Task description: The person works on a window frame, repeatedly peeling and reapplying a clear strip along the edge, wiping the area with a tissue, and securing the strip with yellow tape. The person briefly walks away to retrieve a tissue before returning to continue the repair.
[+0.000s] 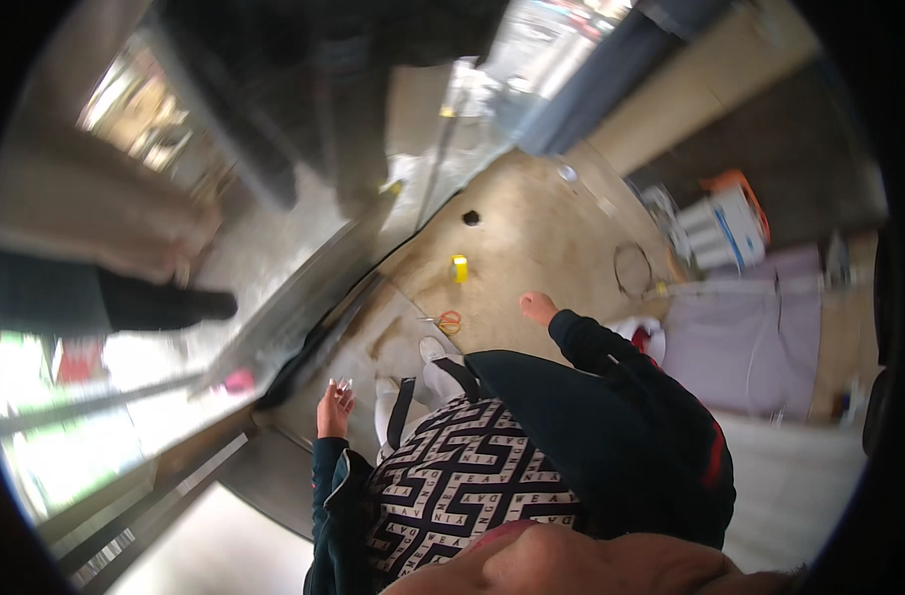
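Observation:
My left hand (335, 411) hangs low at my left side, its fingers curled around a small whitish, shiny thing (344, 386) too small to name. Ahead of my body on the right, my right hand (538, 307) is closed, and whatever may be inside it is hidden. Between the hands, scissors with orange handles (450, 321) lie on the floor near my white shoe (432, 348). Farther off is a small yellow object (459, 269), with a small round black spot or thing (471, 218) beyond it.
At right stands a white and blue box-like item (715, 233) with orange on it, beside a pale purple panel (745, 337). A dark cable loop (631, 270) lies nearer. Dark hanging garments (324, 89) and a long rail (304, 317) are blurred at left.

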Available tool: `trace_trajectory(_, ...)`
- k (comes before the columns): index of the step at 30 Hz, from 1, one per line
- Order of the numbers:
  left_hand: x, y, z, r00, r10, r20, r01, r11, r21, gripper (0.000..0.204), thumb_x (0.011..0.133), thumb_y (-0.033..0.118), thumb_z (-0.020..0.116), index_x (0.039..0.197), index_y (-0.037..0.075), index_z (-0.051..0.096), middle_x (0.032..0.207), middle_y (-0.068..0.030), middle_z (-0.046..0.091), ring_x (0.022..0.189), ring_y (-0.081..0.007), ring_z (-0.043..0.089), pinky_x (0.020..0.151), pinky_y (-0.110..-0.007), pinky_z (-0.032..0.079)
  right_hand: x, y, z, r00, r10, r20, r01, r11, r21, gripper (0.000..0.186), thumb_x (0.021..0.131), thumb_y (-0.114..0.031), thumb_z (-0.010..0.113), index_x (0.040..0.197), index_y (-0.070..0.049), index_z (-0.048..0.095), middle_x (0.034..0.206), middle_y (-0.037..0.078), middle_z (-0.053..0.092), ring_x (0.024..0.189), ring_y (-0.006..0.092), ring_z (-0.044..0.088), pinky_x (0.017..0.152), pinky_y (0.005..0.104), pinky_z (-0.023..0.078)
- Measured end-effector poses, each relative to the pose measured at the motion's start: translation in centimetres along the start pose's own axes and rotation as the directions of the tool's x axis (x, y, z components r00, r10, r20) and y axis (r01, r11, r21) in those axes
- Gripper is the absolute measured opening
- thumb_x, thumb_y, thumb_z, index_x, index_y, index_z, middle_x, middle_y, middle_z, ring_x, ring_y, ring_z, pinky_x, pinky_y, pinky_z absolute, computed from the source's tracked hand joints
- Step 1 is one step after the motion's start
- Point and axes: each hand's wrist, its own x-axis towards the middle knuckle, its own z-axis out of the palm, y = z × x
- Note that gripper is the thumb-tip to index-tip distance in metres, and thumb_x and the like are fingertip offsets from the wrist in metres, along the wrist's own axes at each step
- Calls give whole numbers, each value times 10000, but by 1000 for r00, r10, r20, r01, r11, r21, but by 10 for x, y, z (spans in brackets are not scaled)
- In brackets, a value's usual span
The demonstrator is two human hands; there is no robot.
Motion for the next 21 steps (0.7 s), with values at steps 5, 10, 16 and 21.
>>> trace_trajectory(5, 34, 69, 59, 969, -113, 220, 98, 992, 80, 329, 946, 451, 671, 851, 151, 573, 1249, -34, 659, 1150, -216, 579, 999, -408, 405, -105, 58, 55, 878, 364, -312, -383, 924, -1, 318, 875, -274, 521, 805, -8, 683, 840, 254, 667, 818, 445, 643, 739, 536, 503)
trace_trajectory(10, 39, 111, 113, 913, -203, 354, 140, 970, 197, 287, 989, 408, 613, 812, 185, 581, 1219, -33, 697, 1104, -190, 613, 953, -398, 427, -235, 77, 152, 932, 87, 352, -20, 981, -191, 396, 854, -396, 582, 826, -31, 734, 884, 207, 718, 887, 401, 680, 773, 527, 524)
trace_trajectory(16, 37, 98, 199, 857, -338, 388, 183, 905, 384, 379, 1033, 427, 524, 762, 165, 566, 1252, -63, 689, 1051, -192, 631, 946, -367, 444, -313, 50, 186, 926, 309, 217, -366, 875, 317, 428, 850, -454, 593, 877, -59, 757, 834, 166, 728, 744, 338, 694, 742, 446, 539)
trace_trajectory(21, 17, 52, 311, 707, -415, 572, 83, 853, 516, 427, 1040, 479, 489, 812, 136, 602, 1389, -107, 600, 1213, -222, 552, 1022, -383, 424, -330, 66, 161, 831, 545, -114, -444, 772, 456, 365, 897, -374, 559, 798, -42, 676, 700, 155, 691, 656, 291, 681, 660, 448, 512)
